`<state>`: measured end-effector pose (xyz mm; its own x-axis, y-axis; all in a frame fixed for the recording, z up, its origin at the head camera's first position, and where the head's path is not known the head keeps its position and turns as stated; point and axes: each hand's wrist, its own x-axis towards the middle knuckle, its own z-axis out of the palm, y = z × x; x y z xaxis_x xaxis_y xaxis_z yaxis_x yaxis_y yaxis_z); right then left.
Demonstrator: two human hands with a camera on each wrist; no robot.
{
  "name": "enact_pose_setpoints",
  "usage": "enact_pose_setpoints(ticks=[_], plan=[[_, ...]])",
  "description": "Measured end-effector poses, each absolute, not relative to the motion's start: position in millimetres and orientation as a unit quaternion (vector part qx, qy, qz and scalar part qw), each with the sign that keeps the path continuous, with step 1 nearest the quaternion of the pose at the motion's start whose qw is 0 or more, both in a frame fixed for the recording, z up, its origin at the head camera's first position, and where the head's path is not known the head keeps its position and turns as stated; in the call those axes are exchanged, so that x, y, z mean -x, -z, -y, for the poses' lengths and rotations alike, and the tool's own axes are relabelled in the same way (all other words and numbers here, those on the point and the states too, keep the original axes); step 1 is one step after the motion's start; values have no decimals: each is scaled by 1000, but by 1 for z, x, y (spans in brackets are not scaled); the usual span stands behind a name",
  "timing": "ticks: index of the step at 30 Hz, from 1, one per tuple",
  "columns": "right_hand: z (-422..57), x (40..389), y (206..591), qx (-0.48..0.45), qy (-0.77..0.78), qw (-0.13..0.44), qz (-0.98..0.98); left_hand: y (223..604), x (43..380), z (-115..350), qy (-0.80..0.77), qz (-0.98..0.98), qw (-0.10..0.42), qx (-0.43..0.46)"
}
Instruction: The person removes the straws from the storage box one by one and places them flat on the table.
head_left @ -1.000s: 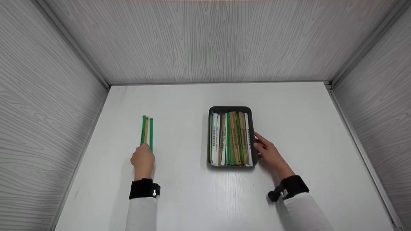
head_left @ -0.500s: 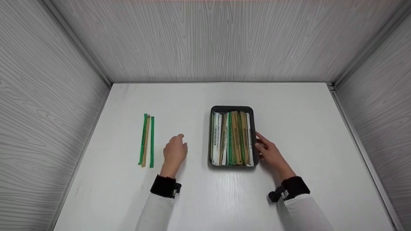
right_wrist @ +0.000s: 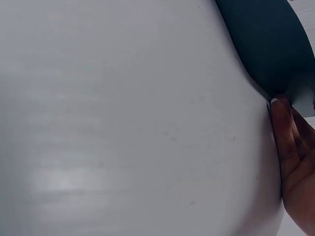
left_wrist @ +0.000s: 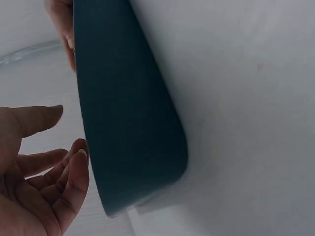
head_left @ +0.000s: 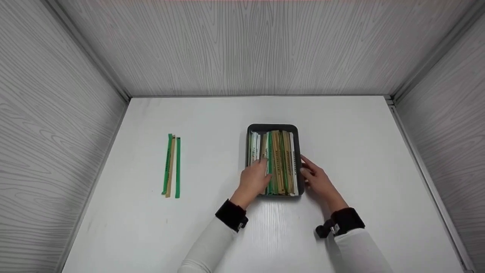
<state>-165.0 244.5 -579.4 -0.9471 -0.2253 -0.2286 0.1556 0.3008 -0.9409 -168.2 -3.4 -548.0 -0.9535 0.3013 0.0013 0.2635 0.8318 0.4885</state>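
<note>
Left hand: point(head_left: 253, 181) has moved from the gap beside the loose packets to a position over the near left part of the tray; thumb stands well apart from the loosely bent fingers, with no item seen between them.
Right hand: point(head_left: 320, 185) unchanged at the tray's right side; fingers extended against the outer wall, not curled round anything seen.
Tray: point(head_left: 273, 128) dark, rounded corners, right of the loose set; position essentially unchanged.
Tray packets: point(head_left: 277, 163) slim wrapped white, brown and green packets, lying lengthwise side by side; the left hand covers some at the near left.
Loose packets: left green packet point(head_left: 167, 165), brown packet point(head_left: 171, 167) and right green packet point(head_left: 178, 167) lie on the surface point(head_left: 212, 121), left of the tray, in the same arrangement as half a second ago.
Work status: judged to be centred on the tray packets, with the right hand probably steadying the tray.
Left wrist view: reveals the thumb-to-finger gap; packets not visible. Fingertip contact with the tray cannot be told.
Right wrist view: reveals a fingertip at the wall's foot, obscured in the head view.
Head view: sole view of both packet groups.
</note>
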Motion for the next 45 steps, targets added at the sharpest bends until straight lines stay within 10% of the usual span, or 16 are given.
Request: enact_pose_setpoints(ticks=[35, 45], plan=[[-247, 168, 591, 16, 572, 151, -806, 556, 172, -4, -266, -947, 154, -92], [-246, 170, 601, 16, 569, 144, -810, 546, 165, 22, -303, -943, 76, -111]])
